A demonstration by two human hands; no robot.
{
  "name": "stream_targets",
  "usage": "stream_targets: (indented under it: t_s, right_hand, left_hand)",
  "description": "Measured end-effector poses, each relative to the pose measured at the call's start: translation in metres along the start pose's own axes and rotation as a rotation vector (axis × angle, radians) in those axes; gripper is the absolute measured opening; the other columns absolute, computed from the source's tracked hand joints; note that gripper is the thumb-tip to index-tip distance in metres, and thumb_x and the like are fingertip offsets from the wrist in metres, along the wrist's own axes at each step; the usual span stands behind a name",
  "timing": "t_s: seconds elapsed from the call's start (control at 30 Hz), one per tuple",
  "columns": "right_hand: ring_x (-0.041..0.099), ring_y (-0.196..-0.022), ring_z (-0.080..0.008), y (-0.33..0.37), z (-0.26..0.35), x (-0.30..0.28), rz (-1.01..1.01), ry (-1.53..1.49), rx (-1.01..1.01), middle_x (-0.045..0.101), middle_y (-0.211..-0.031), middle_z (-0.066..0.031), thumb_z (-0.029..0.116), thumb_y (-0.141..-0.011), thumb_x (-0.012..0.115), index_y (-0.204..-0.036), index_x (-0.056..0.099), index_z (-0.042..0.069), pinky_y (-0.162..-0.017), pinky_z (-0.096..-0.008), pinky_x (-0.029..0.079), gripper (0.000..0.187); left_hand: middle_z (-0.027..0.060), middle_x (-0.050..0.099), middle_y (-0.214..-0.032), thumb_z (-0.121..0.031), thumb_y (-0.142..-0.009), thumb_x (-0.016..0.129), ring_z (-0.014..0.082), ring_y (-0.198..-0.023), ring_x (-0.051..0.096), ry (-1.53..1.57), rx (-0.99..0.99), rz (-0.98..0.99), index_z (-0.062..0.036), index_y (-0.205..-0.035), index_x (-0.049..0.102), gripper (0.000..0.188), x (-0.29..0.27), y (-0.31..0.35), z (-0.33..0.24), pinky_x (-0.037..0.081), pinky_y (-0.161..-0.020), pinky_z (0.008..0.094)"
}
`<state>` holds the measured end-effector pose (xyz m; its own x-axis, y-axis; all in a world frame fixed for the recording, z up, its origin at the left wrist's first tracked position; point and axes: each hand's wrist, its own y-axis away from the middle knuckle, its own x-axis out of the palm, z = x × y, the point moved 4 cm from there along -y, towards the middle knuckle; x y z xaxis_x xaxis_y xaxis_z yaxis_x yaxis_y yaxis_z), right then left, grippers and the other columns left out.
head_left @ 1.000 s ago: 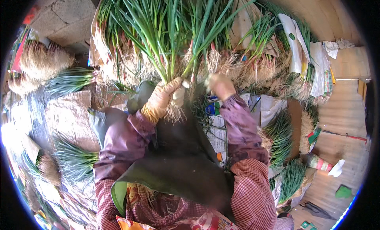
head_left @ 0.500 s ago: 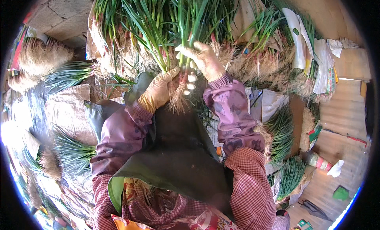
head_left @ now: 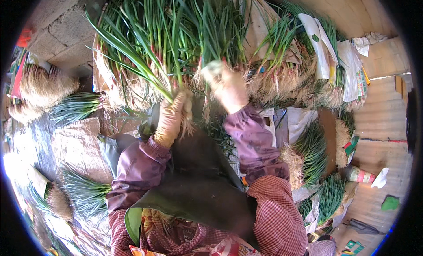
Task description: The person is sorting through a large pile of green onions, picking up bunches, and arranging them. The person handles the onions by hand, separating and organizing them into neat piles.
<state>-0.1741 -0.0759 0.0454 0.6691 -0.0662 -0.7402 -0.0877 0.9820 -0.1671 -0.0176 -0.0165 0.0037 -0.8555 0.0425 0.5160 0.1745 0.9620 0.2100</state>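
My gloved left hand (head_left: 171,117) is closed around the lower stems of a few spring onions (head_left: 155,82). Their long green leaves fan up and to the left, and pale roots hang out below the fist. To its right, my gloved right hand (head_left: 228,88) is smeared by motion, so its fingers cannot be read. It is up against the root side of a big heap of spring onions (head_left: 211,31), which have reddish stem bases and stringy roots. A dark apron (head_left: 194,168) covers my lap beneath both hands.
More spring onion bundles lie at the right (head_left: 310,146), lower right (head_left: 330,194) and left (head_left: 86,190). Bundles partly wrapped in white paper (head_left: 350,71) rest at the far right. A block wall (head_left: 57,36) stands at the upper left.
My left hand has moved a little down and left, still holding spring onions. My right hand has drawn away from the stems beside it and moved toward the heap.
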Motion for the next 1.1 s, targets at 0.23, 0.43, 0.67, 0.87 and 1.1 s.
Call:
stream_targets:
  t_s: [0.23, 0.43, 0.67, 0.87, 1.1]
  right_hand:
    - [0.061, -0.066, -0.0353, 0.036, 0.018, 0.014, 0.127, -0.069, -0.075, 0.062, -0.072, -0.0193, 0.039, -0.076, 0.068, -0.100, 0.056, 0.001, -0.059, -0.0421, 0.047, 0.046]
    - [0.062, -0.056, -0.0172, 0.040, -0.003, -0.034, 0.071, -0.513, 0.159, 0.061, -0.067, -0.0053, 0.015, -0.082, 0.064, -0.106, 0.055, 0.007, -0.051, -0.0317, 0.048, 0.027]
    - [0.051, -0.067, -0.0080, -0.033, -0.078, -0.178, -0.256, -0.751, 0.115, 0.053, -0.082, -0.0029, -0.001, -0.087, 0.049, -0.112, 0.054, -0.003, -0.058, -0.0185, 0.047, 0.026]
    - [0.053, -0.053, -0.0147, -0.053, -0.116, -0.145, -0.165, 0.628, 0.394, 0.054, -0.065, -0.0021, 0.048, -0.090, 0.047, -0.104, 0.054, 0.004, -0.050, -0.0333, 0.044, 0.047]
    - [0.058, -0.055, -0.0228, 0.025, -0.089, 0.021, 0.042, 0.334, 0.121, 0.059, -0.061, -0.0080, 0.038, -0.082, 0.061, -0.072, 0.059, 0.009, -0.052, -0.0355, 0.045, 0.030]
  left_hand:
    - [0.0006, 0.049, -0.064, -0.029, -0.093, 0.049, 0.0112, -0.049, 0.045, -0.322, -0.293, 0.236, -0.0078, -0.090, 0.049, 0.022, 0.017, 0.002, 0.032, 0.039, -0.045, 0.0242]
    - [0.0034, 0.059, -0.089, -0.025, -0.092, 0.054, 0.0097, -0.076, 0.057, -0.327, -0.005, 0.393, -0.0016, -0.114, 0.051, 0.032, 0.047, 0.006, 0.044, 0.047, -0.068, 0.0232]
    - [0.0036, 0.059, -0.089, -0.024, -0.091, 0.056, 0.0087, -0.076, 0.055, -0.226, -0.190, 0.344, -0.0006, -0.119, 0.047, 0.038, 0.031, -0.006, 0.057, 0.045, -0.073, 0.0223]
    - [0.0037, 0.061, -0.085, -0.018, -0.091, 0.052, 0.0095, -0.074, 0.056, -0.325, -0.262, 0.237, -0.0027, -0.113, 0.052, 0.027, 0.022, -0.010, 0.063, 0.046, -0.069, 0.0228]
    - [0.0020, 0.061, -0.089, -0.014, -0.091, 0.053, 0.0094, -0.076, 0.055, -0.229, -0.191, 0.178, -0.0031, -0.107, 0.056, 0.020, 0.023, -0.010, 0.064, 0.047, -0.071, 0.0238]
